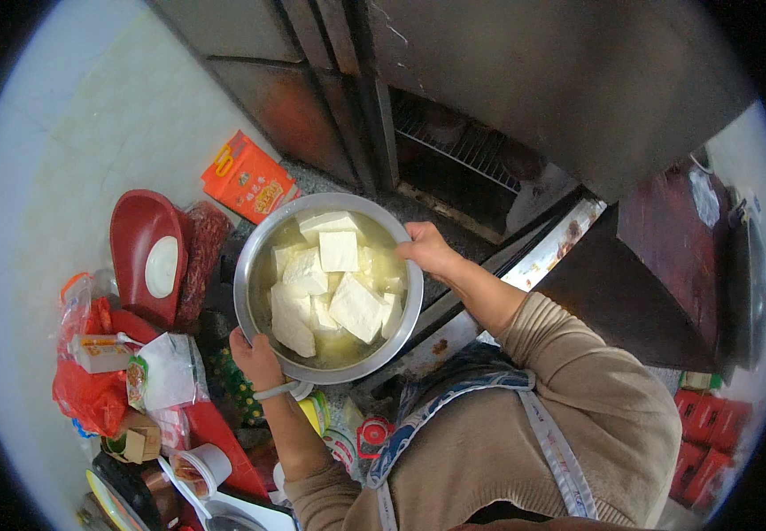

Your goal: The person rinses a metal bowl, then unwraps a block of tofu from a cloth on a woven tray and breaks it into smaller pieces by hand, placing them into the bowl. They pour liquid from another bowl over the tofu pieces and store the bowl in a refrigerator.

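Between my two hands is a wide round metal basin [374, 362] of yellowish liquid. Several white blocks of tofu [356, 307] lie in it, some poking above the surface. My left hand [257, 358] grips the rim at the lower left, with a pale band round the wrist. At the upper right of the rim, my right hand [429, 250] is clamped with its thumb on top. The fingers under the basin are hidden. Just beyond the basin an open steel cabinet [480, 80] shows a wire rack [463, 142] inside.
An orange package [248, 180] stands past the basin. To the left are a red scoop [139, 226], a red plastic bag [91, 389], a white bottle [100, 353] and a white tub [205, 466]. A dark red board [671, 234] and red boxes [709, 425] are at right.
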Tool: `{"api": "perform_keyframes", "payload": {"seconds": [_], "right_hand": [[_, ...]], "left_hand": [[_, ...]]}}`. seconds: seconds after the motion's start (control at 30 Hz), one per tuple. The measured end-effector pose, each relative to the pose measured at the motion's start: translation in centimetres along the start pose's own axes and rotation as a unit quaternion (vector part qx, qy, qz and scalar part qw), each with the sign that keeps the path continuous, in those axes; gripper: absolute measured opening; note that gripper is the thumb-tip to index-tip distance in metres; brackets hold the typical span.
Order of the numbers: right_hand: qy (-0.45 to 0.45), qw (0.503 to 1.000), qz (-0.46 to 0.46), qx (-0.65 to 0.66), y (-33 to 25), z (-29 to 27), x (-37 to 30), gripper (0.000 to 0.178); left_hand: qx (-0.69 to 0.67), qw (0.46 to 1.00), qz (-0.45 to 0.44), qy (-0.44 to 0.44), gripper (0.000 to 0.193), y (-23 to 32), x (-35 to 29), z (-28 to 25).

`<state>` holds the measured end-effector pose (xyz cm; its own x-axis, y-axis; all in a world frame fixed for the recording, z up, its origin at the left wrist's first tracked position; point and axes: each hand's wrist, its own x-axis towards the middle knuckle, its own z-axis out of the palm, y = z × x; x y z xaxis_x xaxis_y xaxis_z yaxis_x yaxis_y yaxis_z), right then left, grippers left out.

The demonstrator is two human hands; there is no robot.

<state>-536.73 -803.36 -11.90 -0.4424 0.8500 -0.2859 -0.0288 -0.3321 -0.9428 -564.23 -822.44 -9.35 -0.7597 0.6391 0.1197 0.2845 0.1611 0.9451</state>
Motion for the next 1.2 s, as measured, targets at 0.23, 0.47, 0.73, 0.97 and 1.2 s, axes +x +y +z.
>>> {"api": "perform_keyframes", "payload": {"seconds": [0.23,0.47,0.73,0.97,1.2], "right_hand": [[-0.016,0.998,-0.045,0.031,-1.9,-0.1,3.7,0.017],[0.008,0.997,-0.065,0.047,-3.9,0.1,6.8,0.019],[0.042,0.994,-0.069,0.076,-5.3,-1.1,9.2,0.020],[0.188,0.969,-0.035,-0.156,-3.4,-0.8,10.8,0.033],[0.299,0.934,0.015,-0.196,-2.1,1.9,9.9,0.032]], "left_hand": [[-0.003,0.999,0.034,0.018,0.021,2.5,2.1,1.6],[-0.029,0.997,0.060,-0.027,0.019,4.6,7.0,2.2],[-0.030,0.996,0.019,-0.082,0.021,3.8,14.3,6.5],[-0.132,0.955,0.077,-0.253,0.016,0.6,21.9,10.6],[-0.020,0.940,0.057,-0.334,0.023,-0.1,25.8,12.4]]}}
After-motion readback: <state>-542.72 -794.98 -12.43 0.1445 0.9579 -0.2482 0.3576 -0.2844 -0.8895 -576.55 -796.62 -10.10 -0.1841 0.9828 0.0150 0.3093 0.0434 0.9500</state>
